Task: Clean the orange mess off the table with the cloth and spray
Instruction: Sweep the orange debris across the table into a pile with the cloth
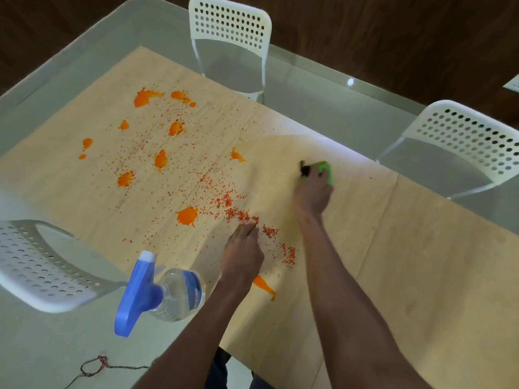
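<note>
Orange splats and fine orange-red crumbs (pixel 160 160) cover the left and middle of the pale wooden table (pixel 421 276). My right hand (pixel 313 192) presses a green cloth or sponge (pixel 324 169) onto the table at the middle right, beside a wiped, damp-looking patch. Flat on the table lies my left hand (pixel 243 254), fingers together, its fingertips at a heap of crumbs (pixel 241 214). A clear spray bottle (pixel 179 294) with a blue trigger head stands at the near left edge, just left of my left forearm. One orange smear (pixel 262 284) sits between my forearms.
Three white perforated chairs surround the table: one at the far side (pixel 229 26), one at the right (pixel 460 141), one at the near left (pixel 42 265). A thin cable (pixel 95 366) lies on the grey floor below.
</note>
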